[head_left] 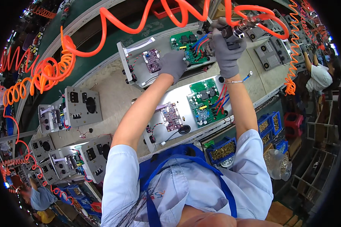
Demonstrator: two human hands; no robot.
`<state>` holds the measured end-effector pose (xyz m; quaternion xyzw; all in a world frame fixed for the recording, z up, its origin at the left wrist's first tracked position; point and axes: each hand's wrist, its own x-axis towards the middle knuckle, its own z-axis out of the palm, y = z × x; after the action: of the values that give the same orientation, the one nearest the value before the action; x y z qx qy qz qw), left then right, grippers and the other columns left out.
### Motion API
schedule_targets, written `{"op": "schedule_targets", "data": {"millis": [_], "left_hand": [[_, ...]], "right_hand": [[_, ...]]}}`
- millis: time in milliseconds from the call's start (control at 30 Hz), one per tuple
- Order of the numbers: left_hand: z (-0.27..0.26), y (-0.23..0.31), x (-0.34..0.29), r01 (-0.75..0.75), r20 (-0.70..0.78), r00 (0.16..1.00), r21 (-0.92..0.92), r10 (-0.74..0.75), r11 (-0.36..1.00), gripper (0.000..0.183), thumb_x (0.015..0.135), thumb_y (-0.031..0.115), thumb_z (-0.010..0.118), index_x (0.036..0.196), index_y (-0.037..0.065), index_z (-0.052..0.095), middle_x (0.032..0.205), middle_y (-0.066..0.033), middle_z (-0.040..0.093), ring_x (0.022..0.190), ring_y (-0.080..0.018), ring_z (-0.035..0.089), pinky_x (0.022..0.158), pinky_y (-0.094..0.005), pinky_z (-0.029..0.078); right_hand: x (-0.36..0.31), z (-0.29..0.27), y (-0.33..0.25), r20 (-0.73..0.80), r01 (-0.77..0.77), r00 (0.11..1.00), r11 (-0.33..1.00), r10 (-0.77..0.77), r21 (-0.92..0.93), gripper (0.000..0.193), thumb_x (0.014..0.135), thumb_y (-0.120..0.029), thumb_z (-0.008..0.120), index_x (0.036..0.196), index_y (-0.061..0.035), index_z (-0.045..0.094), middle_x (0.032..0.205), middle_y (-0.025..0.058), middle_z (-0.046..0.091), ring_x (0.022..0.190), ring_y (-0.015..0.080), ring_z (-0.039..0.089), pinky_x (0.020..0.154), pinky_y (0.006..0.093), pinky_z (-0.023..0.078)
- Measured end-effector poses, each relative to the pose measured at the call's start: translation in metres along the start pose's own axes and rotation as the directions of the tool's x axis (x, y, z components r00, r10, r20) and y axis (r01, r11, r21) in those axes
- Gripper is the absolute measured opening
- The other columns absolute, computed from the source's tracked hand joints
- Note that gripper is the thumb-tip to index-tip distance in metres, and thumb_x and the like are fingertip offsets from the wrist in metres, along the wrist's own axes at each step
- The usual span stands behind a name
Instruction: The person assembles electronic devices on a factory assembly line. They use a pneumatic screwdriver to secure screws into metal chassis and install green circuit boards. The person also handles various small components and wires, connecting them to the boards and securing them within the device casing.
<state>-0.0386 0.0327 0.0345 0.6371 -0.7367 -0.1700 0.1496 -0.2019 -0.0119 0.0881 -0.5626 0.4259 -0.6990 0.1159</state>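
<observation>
My right hand (227,49), in a grey glove, is wrapped round a dark pneumatic screwdriver (244,25) joined to an orange coiled hose (278,23). It is above the right end of the far metal chassis (138,72). Over that chassis, my left hand (173,65), also gloved, has its fingers drawn together at the left edge of a green circuit board (183,39); whatever they pinch is hidden. Left of it sits a small purple board (152,60). A nearer chassis (183,108) carries another green board (204,102) and purple board (171,116), with red and blue wires.
Orange coils hang across the far side. Grey housings (79,106) stand along the bench at left, and another (271,53) lies at right. Blue bins of small brass-coloured parts (221,150) sit by the near edge. Other people work at far left and right.
</observation>
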Motion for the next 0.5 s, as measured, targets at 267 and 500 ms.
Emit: {"op": "schedule_targets", "data": {"millis": [267,500], "left_hand": [[0.003,0.009,-0.001,0.018,0.016,1.0,-0.051,-0.017,0.999,0.031,0.074,0.033,0.067,0.098,0.013,0.066,0.095,-0.0133,0.064,0.089,-0.032,0.062,0.075,-0.0421,0.048],[-0.003,0.01,0.001,0.033,0.061,0.998,-0.023,-0.032,0.999,0.029,0.076,0.032,0.064,0.097,0.011,0.066,0.095,-0.0132,0.065,0.087,-0.0326,0.063,0.075,-0.0423,0.05]], "right_hand": [[0.008,0.016,-0.027,0.222,-0.141,0.972,0.949,0.078,0.283,0.02,0.072,-0.006,0.066,0.09,0.0007,0.058,0.076,0.0026,0.064,0.067,0.0065,0.059,0.061,0.0211,0.048],[0.015,0.024,-0.034,0.319,-0.273,0.934,0.899,0.162,0.342,0.025,0.075,0.0,0.061,0.099,0.0036,0.058,0.082,0.0068,0.065,0.072,0.0098,0.06,0.065,0.023,0.049]]}}
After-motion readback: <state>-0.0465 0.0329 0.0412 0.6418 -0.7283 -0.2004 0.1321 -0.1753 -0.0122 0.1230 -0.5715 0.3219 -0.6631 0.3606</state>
